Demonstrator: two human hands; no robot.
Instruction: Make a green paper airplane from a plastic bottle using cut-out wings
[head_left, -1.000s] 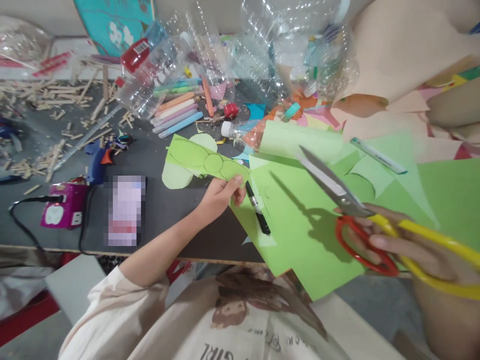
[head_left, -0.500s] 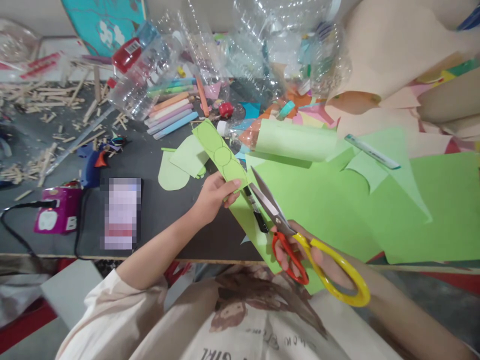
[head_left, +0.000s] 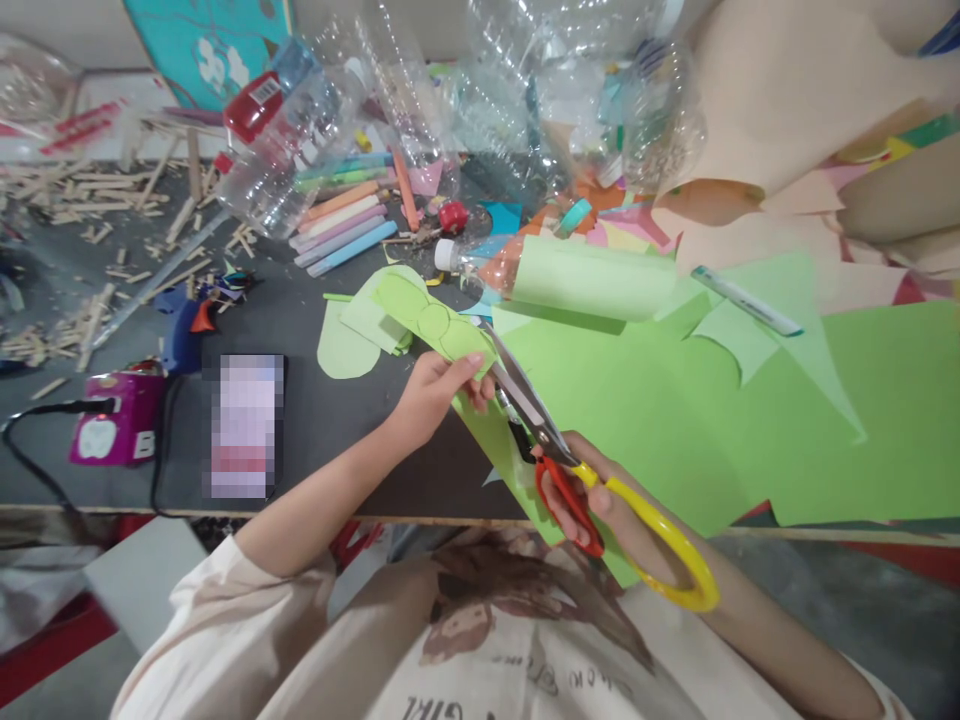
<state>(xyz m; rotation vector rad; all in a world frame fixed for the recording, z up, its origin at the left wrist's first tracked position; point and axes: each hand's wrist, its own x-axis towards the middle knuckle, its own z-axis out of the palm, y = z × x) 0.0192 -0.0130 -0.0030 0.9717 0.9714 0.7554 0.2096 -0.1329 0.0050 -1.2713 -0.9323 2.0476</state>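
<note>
My left hand (head_left: 442, 395) pinches the near end of a green paper strip (head_left: 431, 318) with rounded outlines drawn on it. My right hand (head_left: 592, 490) holds scissors (head_left: 551, 435) by one red and one yellow handle loop. Their blades are parted a little and meet the strip's right edge, just past my left fingers. Beneath the blades a black marker (head_left: 519, 438) lies on a large green sheet (head_left: 675, 420). Left of the strip are several cut pale green paper pieces (head_left: 349, 340).
A phone (head_left: 244, 425), a purple box (head_left: 116, 420) with a cable and a blue glue gun (head_left: 178, 330) lie at left. Behind are rolled coloured papers (head_left: 345, 235) and clear plastic bottles (head_left: 300, 150). A bottle wrapped in green paper (head_left: 592, 280) lies beyond the sheet.
The scissors have moved left and forward onto the strip's edge, and their blades have closed partway. The strip has tilted, its far end dropping left and nearer me.
</note>
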